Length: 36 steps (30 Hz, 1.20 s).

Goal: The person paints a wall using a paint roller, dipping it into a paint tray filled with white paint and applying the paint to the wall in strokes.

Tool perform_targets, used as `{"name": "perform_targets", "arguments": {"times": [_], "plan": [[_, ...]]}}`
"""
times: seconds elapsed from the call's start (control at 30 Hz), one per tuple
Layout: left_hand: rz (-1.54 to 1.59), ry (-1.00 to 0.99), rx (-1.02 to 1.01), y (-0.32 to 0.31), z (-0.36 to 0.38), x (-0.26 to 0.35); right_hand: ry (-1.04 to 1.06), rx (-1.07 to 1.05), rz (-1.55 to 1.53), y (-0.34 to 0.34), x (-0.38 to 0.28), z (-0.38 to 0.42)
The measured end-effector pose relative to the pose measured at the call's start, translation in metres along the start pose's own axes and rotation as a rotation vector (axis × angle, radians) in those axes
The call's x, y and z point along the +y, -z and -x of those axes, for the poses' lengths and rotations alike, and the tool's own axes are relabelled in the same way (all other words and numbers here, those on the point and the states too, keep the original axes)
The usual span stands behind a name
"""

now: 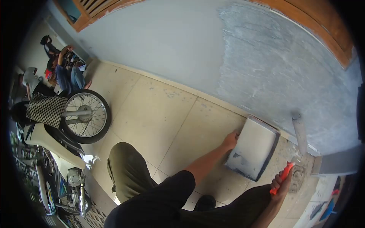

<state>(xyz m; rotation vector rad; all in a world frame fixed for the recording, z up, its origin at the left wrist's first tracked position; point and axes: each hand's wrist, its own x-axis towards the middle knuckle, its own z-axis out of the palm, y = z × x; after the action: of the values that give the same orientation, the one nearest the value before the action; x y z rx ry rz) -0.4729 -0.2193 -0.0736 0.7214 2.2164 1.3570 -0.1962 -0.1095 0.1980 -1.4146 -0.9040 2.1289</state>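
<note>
My left hand (230, 140) is closed on the left edge of a paint tray (254, 141), a shallow rectangular pan with pale paint in it and dark smears along its rim. The tray sits over the tiled floor close to the wall. To its right, my right hand (281, 184) wraps around the bright orange handle (289, 170) of a tool. Its far end points up toward a grey pipe (300, 133), and I cannot tell what kind of tool it is.
The wall is smooth grey on the left and patchy blue-grey (273, 60) on the right, below wooden frames (323, 22). A motorbike's front wheel (86, 116) stands at left, with another motorbike (72, 190) nearby. Several people (64, 72) are at the back left.
</note>
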Motion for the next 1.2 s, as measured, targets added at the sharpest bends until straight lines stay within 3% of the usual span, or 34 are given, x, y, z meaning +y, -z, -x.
{"name": "perform_targets", "arguments": {"times": [0.2,0.7,0.77,0.8,1.2], "plan": [[-0.023,0.024,-0.118,0.009,-0.01,0.002,0.003,0.035,0.107,-0.01,-0.002,0.003],[-0.039,0.091,-0.114,0.071,-0.007,-0.026,-0.012,0.009,0.229,-0.006,-0.006,-0.019],[-0.059,0.104,-0.101,0.093,-0.012,-0.025,-0.238,-0.19,0.112,0.002,-0.016,-0.021],[-0.043,0.104,-0.094,0.101,-0.009,-0.023,-0.101,-0.012,0.265,-0.034,-0.012,0.002],[-0.174,0.114,0.019,0.175,-0.017,-0.044,-0.143,-0.051,0.28,-0.031,-0.015,-0.013]]}}
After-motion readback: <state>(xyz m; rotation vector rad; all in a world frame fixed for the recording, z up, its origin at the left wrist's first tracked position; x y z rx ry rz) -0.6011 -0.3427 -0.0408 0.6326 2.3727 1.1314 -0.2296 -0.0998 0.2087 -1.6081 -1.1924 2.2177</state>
